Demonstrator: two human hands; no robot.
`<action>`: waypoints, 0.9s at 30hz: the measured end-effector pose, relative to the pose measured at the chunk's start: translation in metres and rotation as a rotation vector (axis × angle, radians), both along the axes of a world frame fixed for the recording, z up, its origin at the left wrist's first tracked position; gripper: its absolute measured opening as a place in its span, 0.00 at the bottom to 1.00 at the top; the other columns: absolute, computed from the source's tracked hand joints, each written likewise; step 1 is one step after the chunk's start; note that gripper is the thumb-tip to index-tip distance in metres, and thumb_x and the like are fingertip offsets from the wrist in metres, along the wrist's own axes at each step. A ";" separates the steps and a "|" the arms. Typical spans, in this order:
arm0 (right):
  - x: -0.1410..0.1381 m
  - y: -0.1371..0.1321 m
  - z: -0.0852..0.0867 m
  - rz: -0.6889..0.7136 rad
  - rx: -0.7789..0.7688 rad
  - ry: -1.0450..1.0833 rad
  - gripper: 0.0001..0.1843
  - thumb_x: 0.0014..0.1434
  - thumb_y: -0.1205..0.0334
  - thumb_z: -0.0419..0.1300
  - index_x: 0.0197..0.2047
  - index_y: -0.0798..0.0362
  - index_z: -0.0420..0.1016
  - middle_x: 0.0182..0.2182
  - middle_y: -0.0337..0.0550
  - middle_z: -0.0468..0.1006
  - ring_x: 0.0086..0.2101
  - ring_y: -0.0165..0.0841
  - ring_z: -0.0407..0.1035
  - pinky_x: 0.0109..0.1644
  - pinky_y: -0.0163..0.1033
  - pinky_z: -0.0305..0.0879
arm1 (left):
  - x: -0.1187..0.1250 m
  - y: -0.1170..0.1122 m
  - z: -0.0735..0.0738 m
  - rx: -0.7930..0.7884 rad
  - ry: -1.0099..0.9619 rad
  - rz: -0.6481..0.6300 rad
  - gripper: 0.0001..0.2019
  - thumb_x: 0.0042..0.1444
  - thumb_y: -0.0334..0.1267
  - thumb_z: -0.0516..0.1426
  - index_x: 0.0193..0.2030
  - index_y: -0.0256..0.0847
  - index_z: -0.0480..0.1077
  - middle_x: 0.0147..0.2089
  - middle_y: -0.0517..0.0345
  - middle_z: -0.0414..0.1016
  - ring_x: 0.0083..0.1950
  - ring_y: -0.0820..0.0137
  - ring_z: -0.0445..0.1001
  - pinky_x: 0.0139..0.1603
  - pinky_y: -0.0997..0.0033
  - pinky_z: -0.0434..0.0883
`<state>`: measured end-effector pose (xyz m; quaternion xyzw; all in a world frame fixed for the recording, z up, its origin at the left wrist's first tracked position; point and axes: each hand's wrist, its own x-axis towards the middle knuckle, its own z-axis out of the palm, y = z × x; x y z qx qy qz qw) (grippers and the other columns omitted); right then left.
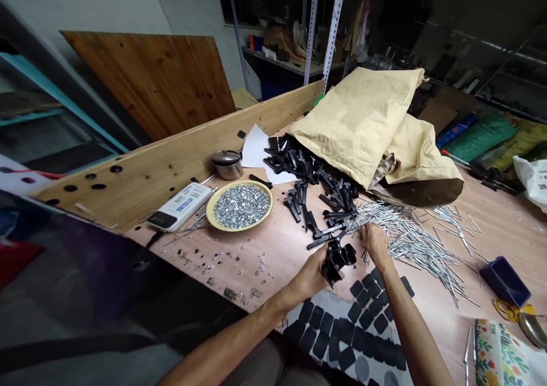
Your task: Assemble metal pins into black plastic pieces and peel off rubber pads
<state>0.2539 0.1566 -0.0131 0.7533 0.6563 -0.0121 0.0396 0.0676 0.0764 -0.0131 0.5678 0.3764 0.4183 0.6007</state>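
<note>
Fingers: those of the left hand (314, 271) clamp a cluster of black plastic pieces (337, 260) over the bench (284, 243); those of the right hand (376, 242) are drawn together at the left edge of the metal rods (412, 238), perhaps gripping, I cannot tell.
Plastic: probably light, stiff, smooth; best held round the bodies.
Rods: thin, likely stiff, slippery; pinch mid-length.
White box (183, 206): left, beside the yellow bowl (239, 227); print too small to read.
</note>
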 end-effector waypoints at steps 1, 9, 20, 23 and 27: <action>-0.002 0.000 -0.001 0.010 -0.005 0.001 0.16 0.65 0.60 0.46 0.39 0.55 0.74 0.37 0.50 0.76 0.34 0.36 0.71 0.30 0.35 0.55 | 0.001 0.000 0.000 -0.013 -0.005 0.008 0.18 0.42 0.31 0.62 0.42 0.39 0.67 0.31 0.61 0.68 0.35 0.68 0.68 0.35 0.72 0.66; -0.007 0.001 -0.004 0.009 -0.006 0.041 0.17 0.60 0.68 0.48 0.51 0.54 0.68 0.34 0.47 0.77 0.32 0.35 0.71 0.30 0.34 0.56 | -0.011 -0.006 0.009 -0.219 -0.124 0.068 0.20 0.39 0.34 0.66 0.41 0.39 0.69 0.37 0.58 0.71 0.41 0.67 0.68 0.42 0.70 0.66; 0.008 -0.014 0.007 -0.234 0.188 1.105 0.30 0.46 0.63 0.56 0.55 0.58 0.65 0.19 0.31 0.68 0.23 0.33 0.71 0.29 0.37 0.67 | -0.012 0.002 0.003 -0.765 -0.386 -0.053 0.15 0.25 0.34 0.71 0.24 0.36 0.74 0.26 0.60 0.74 0.29 0.74 0.70 0.33 0.73 0.67; -0.002 -0.026 0.031 -0.222 0.311 1.399 0.30 0.46 0.56 0.62 0.53 0.54 0.65 0.23 0.32 0.69 0.29 0.35 0.75 0.34 0.40 0.71 | -0.013 0.008 0.000 -0.810 -0.409 -0.110 0.16 0.24 0.37 0.72 0.22 0.36 0.75 0.24 0.58 0.75 0.28 0.73 0.71 0.31 0.74 0.68; -0.020 -0.041 0.064 -0.093 0.420 1.506 0.32 0.45 0.53 0.67 0.52 0.48 0.62 0.27 0.31 0.72 0.32 0.34 0.75 0.39 0.43 0.72 | -0.009 0.011 -0.001 -0.839 -0.397 -0.183 0.16 0.23 0.38 0.72 0.21 0.35 0.74 0.23 0.57 0.74 0.28 0.72 0.70 0.33 0.72 0.68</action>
